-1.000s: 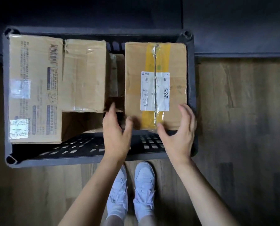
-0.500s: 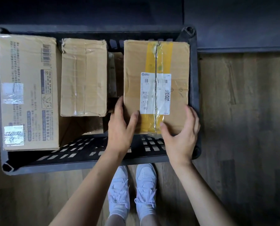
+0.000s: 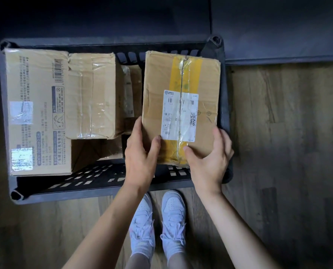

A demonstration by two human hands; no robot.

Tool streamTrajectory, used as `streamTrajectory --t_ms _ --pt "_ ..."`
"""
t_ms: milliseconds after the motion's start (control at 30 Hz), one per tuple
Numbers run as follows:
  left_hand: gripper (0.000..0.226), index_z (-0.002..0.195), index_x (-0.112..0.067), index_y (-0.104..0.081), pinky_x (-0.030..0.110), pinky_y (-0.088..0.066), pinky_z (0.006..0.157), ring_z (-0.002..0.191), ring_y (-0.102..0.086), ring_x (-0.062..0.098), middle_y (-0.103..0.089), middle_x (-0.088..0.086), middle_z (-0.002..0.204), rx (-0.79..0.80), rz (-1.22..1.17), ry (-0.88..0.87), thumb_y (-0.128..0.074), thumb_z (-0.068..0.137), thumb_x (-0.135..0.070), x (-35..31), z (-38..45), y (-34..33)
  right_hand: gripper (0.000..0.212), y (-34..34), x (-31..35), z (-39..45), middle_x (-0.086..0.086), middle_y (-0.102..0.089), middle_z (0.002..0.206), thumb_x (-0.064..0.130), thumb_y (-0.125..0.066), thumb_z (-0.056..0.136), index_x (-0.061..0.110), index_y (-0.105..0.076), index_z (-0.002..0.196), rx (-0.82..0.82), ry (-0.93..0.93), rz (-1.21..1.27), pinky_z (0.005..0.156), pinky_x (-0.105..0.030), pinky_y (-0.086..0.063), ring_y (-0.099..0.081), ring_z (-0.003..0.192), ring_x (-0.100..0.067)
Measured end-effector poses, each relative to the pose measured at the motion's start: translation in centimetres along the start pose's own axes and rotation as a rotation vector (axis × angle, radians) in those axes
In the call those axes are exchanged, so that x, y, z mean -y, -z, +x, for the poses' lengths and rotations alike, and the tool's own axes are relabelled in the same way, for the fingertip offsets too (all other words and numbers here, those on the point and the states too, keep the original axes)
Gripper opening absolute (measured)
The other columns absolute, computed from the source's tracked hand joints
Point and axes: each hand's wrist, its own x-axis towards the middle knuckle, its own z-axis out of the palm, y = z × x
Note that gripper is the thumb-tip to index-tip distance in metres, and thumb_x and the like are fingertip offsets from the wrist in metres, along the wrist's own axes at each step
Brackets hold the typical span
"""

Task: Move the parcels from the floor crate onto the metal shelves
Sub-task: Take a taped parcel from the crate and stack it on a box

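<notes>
The parcel (image 3: 181,107) is showing matt brown cardboard, creased at its edges, with a glossy yellow tape strip (image 3: 187,74) wrinkling along the seam and a smooth white paper label (image 3: 180,116). The large box (image 3: 37,111) is looking like printed matt cardboard carrying shiny clear tape patches. The crate (image 3: 111,188) is appearing as dark matt perforated plastic. The floor (image 3: 284,133) is presenting wood-grain planks, and the shoes (image 3: 158,220) are looking smooth and white.

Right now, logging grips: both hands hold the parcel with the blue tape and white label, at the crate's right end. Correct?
Not quite. The head view shows the tape on the parcel is yellow, not blue. The rest stands: left hand and right hand hold it at the crate's right end.
</notes>
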Motion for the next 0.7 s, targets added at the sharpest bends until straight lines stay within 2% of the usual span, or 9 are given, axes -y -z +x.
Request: streamTrajectory --t_ms 100,167,333,400,467,533,600,667,700 --pt "0.062 0.143 -0.016 -0.030 0.044 -0.038 0.104 0.126 -0.046 0.021 -0.050 0.007 0.137 -0.012 -0.015 -0.029 -0.053 0.087 -0.030 -1.2 -0.8 0.5 0.080 1.4 0.9 0.0 -0.005 -0.047 0.133 0.011 -0.080 0.063 0.016 -0.044 0.135 0.002 0.016 0.009 0.100 -0.041 -0.037 -0.040 0.117 -0.021" --pt "0.062 0.143 -0.015 -0.031 0.044 -0.038 0.105 0.127 -0.045 0.021 -0.050 0.007 0.138 -0.018 -0.035 -0.052 -0.052 0.087 -0.029 -2.2 -1.4 1.0 0.085 2.8 1.6 0.0 -0.006 -0.047 0.131 0.010 -0.081 0.063 0.018 -0.040 0.137 0.020 0.032 0.057 0.099 -0.048 -0.040 -0.045 0.119 -0.025" --pt "0.059 0.140 -0.016 -0.037 0.036 -0.038 0.107 0.124 -0.049 0.010 -0.054 -0.001 0.133 -0.059 -0.129 -0.123 -0.052 0.084 -0.029 -6.2 -3.4 3.0 0.093 7.2 4.2 -0.4 -0.001 -0.046 0.130 0.011 -0.084 0.061 0.019 -0.036 0.140 0.006 0.150 0.125 0.099 -0.042 -0.044 -0.051 0.117 -0.018" --pt "0.054 0.137 -0.020 -0.042 0.026 -0.041 0.102 0.117 -0.052 0.001 -0.059 -0.013 0.125 -0.070 -0.186 -0.150 -0.053 0.085 -0.027 -8.3 -4.4 4.3 0.091 9.1 5.9 -0.7 0.007 -0.047 0.128 0.018 -0.082 0.061 0.027 -0.036 0.139 -0.019 0.216 0.158 0.100 -0.041 -0.044 -0.051 0.117 -0.014" --pt "0.048 0.131 -0.033 -0.044 0.020 -0.042 0.098 0.113 -0.053 -0.006 -0.059 -0.030 0.116 -0.076 -0.237 -0.177 -0.054 0.084 -0.027 -10.7 -5.5 5.9 0.086 11.1 7.9 -1.1 0.010 -0.047 0.128 0.023 -0.078 0.063 0.036 -0.035 0.136 -0.035 0.279 0.221 0.100 -0.042 -0.044 -0.050 0.117 -0.011" --pt "0.045 0.122 -0.052 -0.043 0.030 -0.047 0.097 0.110 -0.055 -0.006 -0.059 -0.035 0.112 -0.072 -0.274 -0.191 -0.055 0.084 -0.030 -13.6 -6.8 8.0 0.082 13.3 10.3 -1.6 0.009 -0.051 0.129 0.027 -0.076 0.065 0.043 -0.035 0.135 -0.040 0.318 0.302 0.098 -0.043 -0.046 -0.052 0.118 -0.012" --pt "0.044 0.115 -0.060 -0.044 0.041 -0.052 0.089 0.102 -0.060 0.001 -0.061 -0.031 0.110 -0.080 -0.299 -0.222 -0.055 0.083 -0.033 -16.9 -8.5 10.0 0.078 15.7 13.2 -2.2 0.019 -0.055 0.126 0.028 -0.075 0.066 0.049 -0.039 0.131 -0.044 0.325 0.402 0.097 -0.034 -0.047 -0.053 0.117 -0.009" --pt "0.043 0.119 -0.055 -0.047 0.041 -0.055 0.083 0.095 -0.063 0.007 -0.063 -0.024 0.108 -0.108 -0.328 -0.281 -0.055 0.083 -0.032 -20.4 -10.4 12.0 0.072 18.4 16.5 -2.9 0.022 -0.055 0.125 0.031 -0.074 0.065 0.050 -0.044 0.128 -0.052 0.345 0.490 0.096 -0.027 -0.047 -0.053 0.117 -0.008" --pt "0.043 0.122 -0.049 -0.048 0.037 -0.055 0.082 0.093 -0.063 0.008 -0.065 -0.022 0.107 -0.127 -0.336 -0.316 -0.056 0.084 -0.030 -22.1 -11.4 13.0 0.069 19.8 18.4 -3.2 0.022 -0.054 0.126 0.033 -0.073 0.065 0.050 -0.046 0.126 -0.061 0.373 0.502 0.096 -0.028 -0.047 -0.053 0.118 -0.011"
